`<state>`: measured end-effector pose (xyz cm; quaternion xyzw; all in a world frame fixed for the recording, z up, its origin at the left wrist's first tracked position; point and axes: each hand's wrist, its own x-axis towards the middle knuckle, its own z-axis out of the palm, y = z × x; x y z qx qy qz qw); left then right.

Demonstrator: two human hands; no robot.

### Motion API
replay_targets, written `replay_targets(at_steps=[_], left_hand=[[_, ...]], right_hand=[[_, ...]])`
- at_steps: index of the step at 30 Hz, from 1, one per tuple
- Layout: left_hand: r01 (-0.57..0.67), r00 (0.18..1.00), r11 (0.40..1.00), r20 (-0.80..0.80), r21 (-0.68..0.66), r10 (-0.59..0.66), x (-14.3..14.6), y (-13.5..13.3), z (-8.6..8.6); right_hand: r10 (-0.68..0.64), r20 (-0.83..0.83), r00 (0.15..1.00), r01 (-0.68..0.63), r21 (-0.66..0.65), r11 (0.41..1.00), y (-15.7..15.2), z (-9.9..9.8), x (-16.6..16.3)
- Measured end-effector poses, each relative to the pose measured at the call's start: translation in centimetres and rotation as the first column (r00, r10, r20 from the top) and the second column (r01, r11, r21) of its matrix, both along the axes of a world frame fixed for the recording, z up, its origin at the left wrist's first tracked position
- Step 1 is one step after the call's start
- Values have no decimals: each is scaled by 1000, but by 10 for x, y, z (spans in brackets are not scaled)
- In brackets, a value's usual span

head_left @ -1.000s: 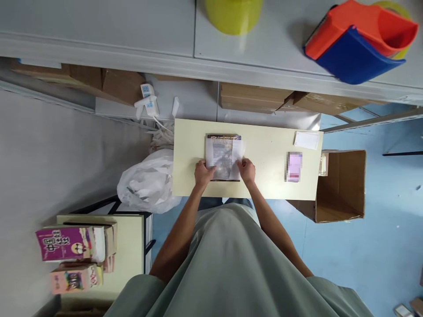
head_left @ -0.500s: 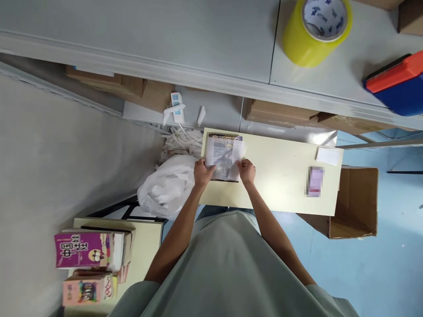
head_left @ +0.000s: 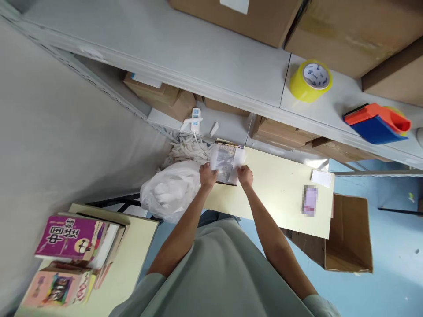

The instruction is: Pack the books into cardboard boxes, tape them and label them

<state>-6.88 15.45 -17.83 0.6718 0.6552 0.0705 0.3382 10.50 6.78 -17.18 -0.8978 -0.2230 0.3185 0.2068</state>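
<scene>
A book [head_left: 226,164] with a dark picture cover, partly wrapped in thin white paper, lies at the left end of a pale yellow table [head_left: 280,189]. My left hand [head_left: 208,175] grips its near left corner with fingers closed. My right hand [head_left: 245,175] is closed on the near right corner, pinching the white paper there. Both forearms reach forward from my grey-green shirt.
A white plastic bag [head_left: 169,189] and paper strips lie left of the table. An open cardboard box [head_left: 346,235] stands on the blue floor at right. A grey shelf [head_left: 231,75] holds a yellow tape roll [head_left: 310,80], an orange-blue tool [head_left: 376,122] and boxes. Stacked books [head_left: 68,240] sit lower left.
The camera has tilted up and turned, so the table and book appear smaller and farther right. Both hands keep the same hold on the book.
</scene>
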Motion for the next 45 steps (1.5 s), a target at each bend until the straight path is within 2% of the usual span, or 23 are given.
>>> replay_targets(at_steps=[4, 8, 13, 19, 25, 33, 36, 39, 43, 45], left_hand=[[16, 992, 999, 128, 36, -20, -7, -21, 20], [36, 954, 999, 297, 36, -45, -28, -62, 43], [22, 894, 999, 447, 26, -32, -80, -138, 76], [-103, 855, 994, 513, 19, 79, -159, -241, 116], [-302, 806, 953, 542, 31, 238, -219, -322, 144], [-512, 750, 849, 550, 131, 368, -284, -375, 177], [-587, 728, 793, 534, 163, 430, -318, -393, 184], [-638, 721, 746, 489, 191, 491, -365, -417, 181], [-663, 740, 707, 355, 246, 571, -444, -455, 160], [-627, 779, 738, 201, 249, 594, -488, -476, 145]], right_hand=[[44, 54, 998, -49, 99, 994, -27, 19, -5], [111, 111, 988, -136, 256, 957, -82, 42, -16], [149, 78, 986, -167, 394, 904, -166, 70, -41], [199, 31, 979, -190, 478, 858, -241, 102, -71], [295, -10, 955, -244, 539, 806, -274, 133, -104], [514, -63, 856, -363, 636, 682, -280, 154, -181], [606, -83, 791, -415, 655, 631, -278, 157, -222], [685, -91, 723, -470, 661, 585, -278, 158, -267], [751, -102, 652, -520, 660, 542, -285, 158, -330], [762, -111, 637, -525, 661, 536, -294, 157, -362]])
